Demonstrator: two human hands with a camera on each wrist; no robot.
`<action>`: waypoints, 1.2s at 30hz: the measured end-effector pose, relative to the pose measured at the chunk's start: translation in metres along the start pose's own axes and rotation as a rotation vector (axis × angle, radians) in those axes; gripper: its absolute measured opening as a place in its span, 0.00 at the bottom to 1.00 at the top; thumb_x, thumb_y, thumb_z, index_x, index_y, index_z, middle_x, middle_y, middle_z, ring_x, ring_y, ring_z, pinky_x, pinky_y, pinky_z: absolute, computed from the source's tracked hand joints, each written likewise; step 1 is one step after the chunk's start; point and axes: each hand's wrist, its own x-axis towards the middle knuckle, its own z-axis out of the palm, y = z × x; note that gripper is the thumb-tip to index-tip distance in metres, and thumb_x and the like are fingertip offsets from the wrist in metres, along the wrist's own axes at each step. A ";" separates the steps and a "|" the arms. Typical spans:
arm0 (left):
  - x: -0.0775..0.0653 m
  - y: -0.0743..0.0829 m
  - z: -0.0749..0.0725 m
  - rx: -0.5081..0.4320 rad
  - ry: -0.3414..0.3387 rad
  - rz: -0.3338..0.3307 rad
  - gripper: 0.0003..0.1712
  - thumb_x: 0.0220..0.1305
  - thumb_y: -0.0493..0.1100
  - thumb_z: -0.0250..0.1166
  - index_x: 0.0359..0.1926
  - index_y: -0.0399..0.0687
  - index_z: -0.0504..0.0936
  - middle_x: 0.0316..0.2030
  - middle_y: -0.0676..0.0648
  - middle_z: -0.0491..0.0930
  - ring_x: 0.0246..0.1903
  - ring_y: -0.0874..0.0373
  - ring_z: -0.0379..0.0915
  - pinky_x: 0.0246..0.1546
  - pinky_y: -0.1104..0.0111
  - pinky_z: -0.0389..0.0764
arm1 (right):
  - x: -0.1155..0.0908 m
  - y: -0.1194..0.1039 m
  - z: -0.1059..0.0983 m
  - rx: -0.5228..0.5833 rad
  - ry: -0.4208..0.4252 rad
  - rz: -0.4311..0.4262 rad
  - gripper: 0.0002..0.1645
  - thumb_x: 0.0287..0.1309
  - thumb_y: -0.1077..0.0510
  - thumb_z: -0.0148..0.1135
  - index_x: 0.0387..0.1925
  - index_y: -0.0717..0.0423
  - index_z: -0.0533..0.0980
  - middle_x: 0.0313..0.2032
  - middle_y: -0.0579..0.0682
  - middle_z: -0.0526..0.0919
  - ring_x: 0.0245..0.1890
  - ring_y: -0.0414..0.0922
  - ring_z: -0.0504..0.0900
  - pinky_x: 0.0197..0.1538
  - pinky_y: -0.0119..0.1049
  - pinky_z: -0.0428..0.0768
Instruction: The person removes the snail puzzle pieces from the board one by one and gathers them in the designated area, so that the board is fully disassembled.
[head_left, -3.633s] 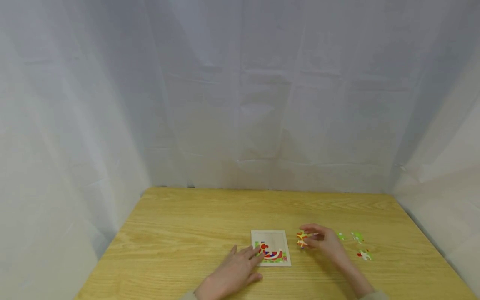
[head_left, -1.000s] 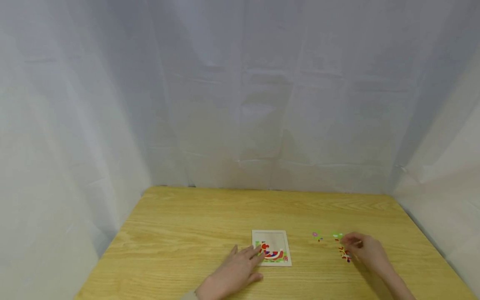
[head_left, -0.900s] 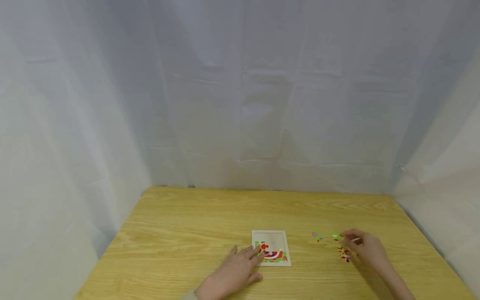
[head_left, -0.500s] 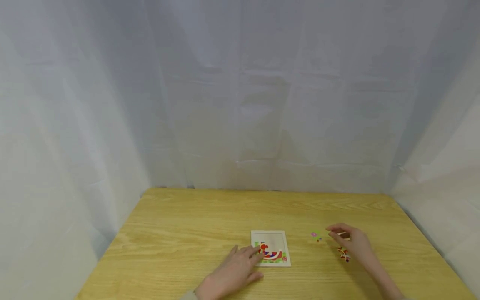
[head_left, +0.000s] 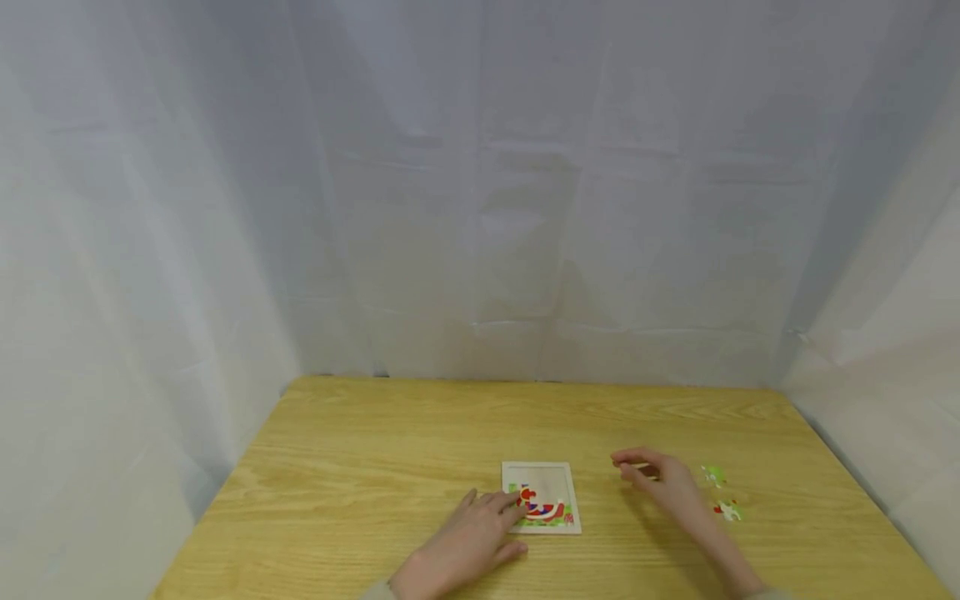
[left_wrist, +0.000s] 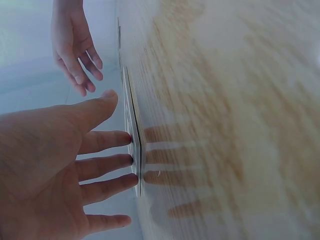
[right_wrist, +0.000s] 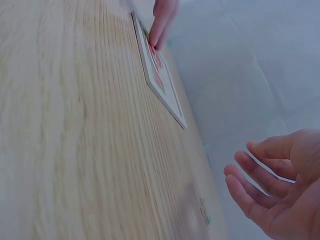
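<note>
My left hand (head_left: 472, 533) lies with spread, straight fingers on the lower left of a small framed jigsaw puzzle (head_left: 551, 479). Red, white, blue and green pieces fill the bottom of that tray, while its upper part shows bare backing. My right hand (head_left: 667, 492) hovers over the table to the right of the tray. In the right wrist view its fingers (right_wrist: 250, 192) are loosely bent, thumb apart, with nothing between them. Two loose puzzle pieces, a green one (head_left: 714, 476) and a white-and-red one (head_left: 728, 510), lie right of it. Other pieces are hidden behind the hand.
The wooden table (head_left: 375, 450) stretches out around the tray. White sheeting (head_left: 480, 208) hangs behind it and on both sides. Some loose pieces (right_wrist: 205, 212) show low on the tabletop near the right hand in the right wrist view.
Earlier my right hand held a red-and-yellow puzzle piece near the tray, then put it down on the right. It has since moved left, covering the flower piece. My left hand stays in place.
</note>
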 end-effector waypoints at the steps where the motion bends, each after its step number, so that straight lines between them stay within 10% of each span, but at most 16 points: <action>1: 0.000 0.000 0.000 -0.002 -0.002 -0.001 0.31 0.70 0.63 0.59 0.68 0.55 0.76 0.69 0.48 0.72 0.67 0.52 0.69 0.66 0.44 0.70 | 0.001 -0.001 0.003 0.019 -0.010 -0.002 0.13 0.68 0.60 0.63 0.52 0.61 0.83 0.48 0.60 0.87 0.40 0.51 0.88 0.40 0.36 0.87; 36: -0.018 0.002 0.000 -0.007 -0.018 0.075 0.33 0.71 0.63 0.57 0.70 0.53 0.74 0.72 0.51 0.68 0.70 0.52 0.66 0.64 0.41 0.71 | 0.033 -0.037 0.088 0.035 -0.279 -0.106 0.14 0.70 0.58 0.61 0.51 0.61 0.83 0.47 0.58 0.88 0.44 0.52 0.87 0.42 0.30 0.84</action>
